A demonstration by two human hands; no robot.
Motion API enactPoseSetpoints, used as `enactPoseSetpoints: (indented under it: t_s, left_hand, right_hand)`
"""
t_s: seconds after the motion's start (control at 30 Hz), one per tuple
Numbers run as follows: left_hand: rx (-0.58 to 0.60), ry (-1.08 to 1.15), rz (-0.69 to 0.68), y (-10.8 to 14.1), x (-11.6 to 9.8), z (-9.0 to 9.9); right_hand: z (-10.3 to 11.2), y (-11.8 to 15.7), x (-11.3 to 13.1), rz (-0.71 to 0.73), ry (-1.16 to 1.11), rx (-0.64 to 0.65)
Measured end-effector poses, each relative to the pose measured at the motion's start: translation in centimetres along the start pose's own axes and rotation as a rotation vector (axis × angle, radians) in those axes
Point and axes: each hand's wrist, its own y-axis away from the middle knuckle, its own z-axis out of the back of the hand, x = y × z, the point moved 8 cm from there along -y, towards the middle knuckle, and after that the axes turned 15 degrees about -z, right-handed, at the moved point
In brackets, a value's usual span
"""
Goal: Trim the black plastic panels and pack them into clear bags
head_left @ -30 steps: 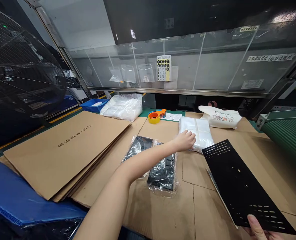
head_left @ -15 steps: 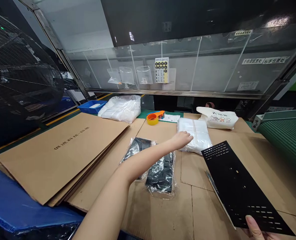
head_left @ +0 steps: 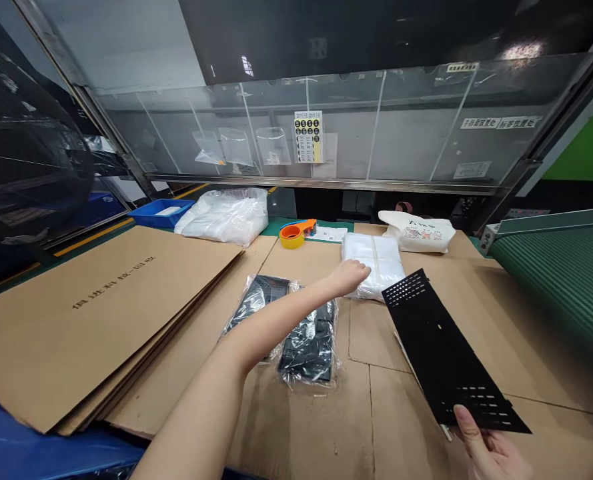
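My left hand (head_left: 350, 277) reaches forward over the near-left part of a stack of clear plastic bags (head_left: 376, 261). Its fingers are curled closed, and whatever they may pinch is too small to make out. At the lower right, my right hand (head_left: 491, 447) grips the near end of a black perforated panel (head_left: 441, 347), thumb on top. The panel is tilted, with slots at both ends and a pale strip along its left edge. Two bagged black parts, one on the left (head_left: 261, 297) and one nearer me (head_left: 309, 347), lie partly under my left forearm.
Cardboard sheets (head_left: 111, 307) are stacked at the left. Behind are a blue tray (head_left: 161, 212), a plastic bundle (head_left: 226, 217), a tape dispenser (head_left: 293, 235) and a white pouch (head_left: 419, 232). A green conveyor (head_left: 561, 280) runs along the right.
The view has shifted, moving the scene leftward. My left fingers have curled in over the plastic bags. The panel in my right hand has tilted and come up a little.
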Motion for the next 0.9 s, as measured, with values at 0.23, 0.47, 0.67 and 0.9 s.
enactPoseSetpoints:
  t_s: [0.23,0.47,0.67,0.9]
  left_hand:
    - [-0.009,0.112,0.083,0.2,1.0,-0.4]
    - [0.009,0.133,-0.021,1.0,-0.6,0.8]
    - [0.019,0.178,0.080,1.0,0.7,0.3]
    - [0.074,0.353,0.216,0.1,2.4,-0.9]
  right_hand:
    - [-3.0,2.5,4.2,0.165,-0.032,0.007]
    - [-4.8,3.8,6.8,0.304,0.062,-0.029]
    - [-4.5,4.1,7.2,0.354,0.078,-0.061]
    - [-5.5,4.3,7.5,0.374,0.085,-0.050]
